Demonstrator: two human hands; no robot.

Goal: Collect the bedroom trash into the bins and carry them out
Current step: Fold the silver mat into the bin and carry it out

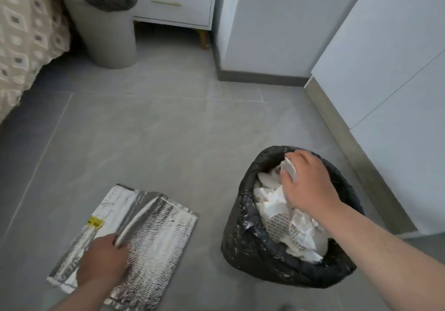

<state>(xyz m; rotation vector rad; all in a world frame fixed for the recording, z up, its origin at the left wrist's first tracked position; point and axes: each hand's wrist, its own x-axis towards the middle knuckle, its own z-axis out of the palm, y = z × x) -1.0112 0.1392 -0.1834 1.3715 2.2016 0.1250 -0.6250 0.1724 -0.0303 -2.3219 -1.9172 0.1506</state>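
Grey floor [156,137], white cabinets [397,69], full bin [243,240]

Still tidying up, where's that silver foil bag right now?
Head view, lower left: the silver foil bag lies flat on the floor, the left hand gripping its fold, left of the black-lined bin.

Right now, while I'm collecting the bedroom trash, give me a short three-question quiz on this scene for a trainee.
1. True or false: the flat silver foil bag lies inside a bin.
2. What does the right hand hold over the near black-lined bin?
A. a white paper scrap
B. a glass bottle
C. nothing
3. Which hand is on the foil bag?

Key: 1 false, it lies on the grey tiled floor; 2 A; 3 the left hand.
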